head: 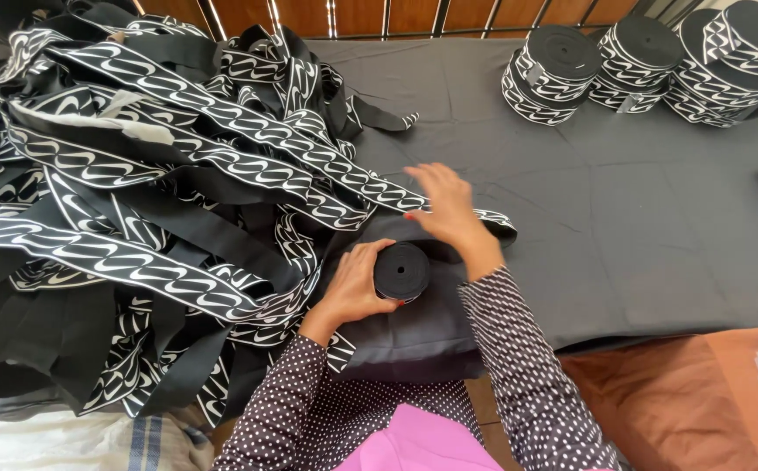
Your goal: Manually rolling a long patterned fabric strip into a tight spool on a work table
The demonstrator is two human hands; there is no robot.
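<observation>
The left hand [357, 283] has its fingers wrapped round the small black roll [401, 271]. The right hand [444, 205], fingers spread and blurred, presses the band [327, 179] just behind it.

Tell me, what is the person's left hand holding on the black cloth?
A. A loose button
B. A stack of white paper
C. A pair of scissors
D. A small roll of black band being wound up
D: the left hand cups a small, tightly wound roll of black band on the black cloth, while the right hand rests on the patterned strip leading to it.
</observation>
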